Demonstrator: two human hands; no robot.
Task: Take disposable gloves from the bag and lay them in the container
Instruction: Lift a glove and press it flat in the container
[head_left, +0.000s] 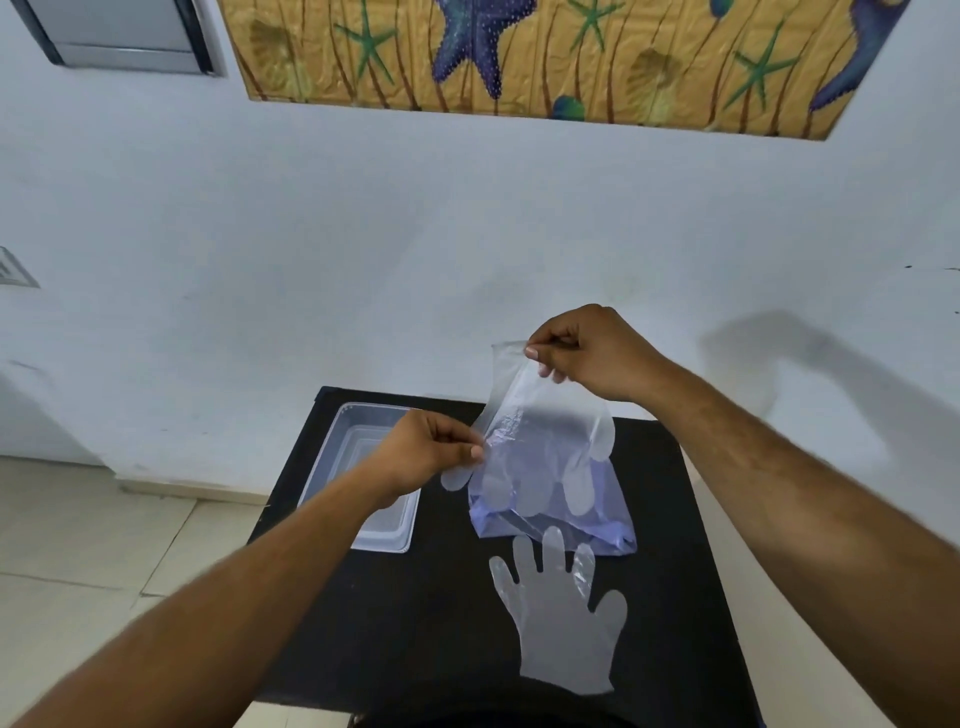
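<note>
A clear disposable glove (540, 436) hangs fingers-down in the air above the black table (426, 623). My right hand (587, 353) pinches its cuff at the top. My left hand (431, 447) pinches its left edge lower down. Under the hanging fingers lies the bluish plastic bag (602, 535) on the table. A second clear glove (563, 618) lies flat on the table in front of the bag, fingers pointing away from me. The clear rectangular container (332, 447) sits at the table's back left, partly hidden by my left hand and forearm.
The table stands against a white wall (363, 234) with a starfish picture (545, 57) high up. Tiled floor (93, 545) lies to the left of the table.
</note>
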